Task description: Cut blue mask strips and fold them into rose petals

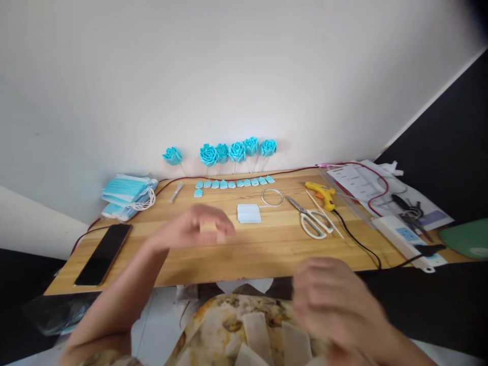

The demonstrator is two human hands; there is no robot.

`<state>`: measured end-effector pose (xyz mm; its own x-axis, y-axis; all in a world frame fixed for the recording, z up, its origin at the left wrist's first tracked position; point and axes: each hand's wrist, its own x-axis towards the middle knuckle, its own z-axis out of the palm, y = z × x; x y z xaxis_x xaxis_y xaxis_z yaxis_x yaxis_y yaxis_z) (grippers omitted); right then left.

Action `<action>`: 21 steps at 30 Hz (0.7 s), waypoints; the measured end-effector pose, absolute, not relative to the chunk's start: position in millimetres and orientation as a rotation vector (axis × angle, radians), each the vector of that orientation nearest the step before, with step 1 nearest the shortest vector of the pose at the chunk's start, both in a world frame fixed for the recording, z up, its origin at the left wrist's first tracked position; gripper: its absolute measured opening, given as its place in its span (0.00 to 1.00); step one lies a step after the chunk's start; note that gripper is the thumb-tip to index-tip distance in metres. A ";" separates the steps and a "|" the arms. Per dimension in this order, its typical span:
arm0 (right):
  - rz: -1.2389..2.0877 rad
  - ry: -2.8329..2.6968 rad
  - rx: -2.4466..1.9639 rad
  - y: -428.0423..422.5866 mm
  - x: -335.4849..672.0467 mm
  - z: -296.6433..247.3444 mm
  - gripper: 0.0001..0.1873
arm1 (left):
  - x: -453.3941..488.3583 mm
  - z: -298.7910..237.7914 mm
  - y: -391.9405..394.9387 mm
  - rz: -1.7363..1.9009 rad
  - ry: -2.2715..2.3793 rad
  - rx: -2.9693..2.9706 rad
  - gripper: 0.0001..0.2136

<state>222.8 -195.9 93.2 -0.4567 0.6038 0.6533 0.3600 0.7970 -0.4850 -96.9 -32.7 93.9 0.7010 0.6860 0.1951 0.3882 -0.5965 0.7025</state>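
Observation:
My left hand [194,227] hovers over the wooden table, its fingers bent round toward the thumb. Motion smears the fingertips, so whether anything is between them cannot be made out. Just right of it lies a pale blue folded square of fabric [249,213]. My right hand [330,300] is curled closed near the table's front edge, over my lap; its fingertips and anything inside are hidden. Small blue folded petals [223,184] line up in a row behind the square, with a single petal [198,193] in front. Several blue fabric roses [237,151] on thin sticks lean against the wall.
At left are a stack of blue face masks [127,190] and a phone [103,254]. A wire coil [272,197], scissors [313,221], a yellow glue gun [322,194] and a thin stick [335,229] lie right of centre. Beyond are a power strip [406,241] and keys [412,211]. Pale strips [257,335] rest on my lap.

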 end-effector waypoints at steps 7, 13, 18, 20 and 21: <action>0.675 -1.752 -1.113 -133.1 224.4 -8.8 0.23 | -91.9 28.7 113.9 1.013 1.907 1.897 0.16; 0.819 -1.472 -1.323 -134.1 227.8 -31.2 0.26 | -75.9 1.9 153.1 0.963 2.063 1.965 0.16; 0.824 -1.480 -1.335 -132.3 226.8 -29.3 0.26 | -76.5 -5.3 166.9 0.912 2.134 2.034 0.18; 0.813 -1.490 -1.333 -132.8 226.7 -30.0 0.27 | -81.1 -6.9 169.5 0.899 2.159 2.043 0.19; 0.809 -1.494 -1.331 -133.0 226.7 -30.5 0.27 | -83.2 -7.6 170.3 0.887 2.171 2.044 0.19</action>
<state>226.7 -133.0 -30.5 0.0365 0.9756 0.2164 0.3518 0.1901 -0.9166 -83.2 170.3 -7.6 -0.1367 0.9255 0.3532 0.9080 -0.0254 0.4181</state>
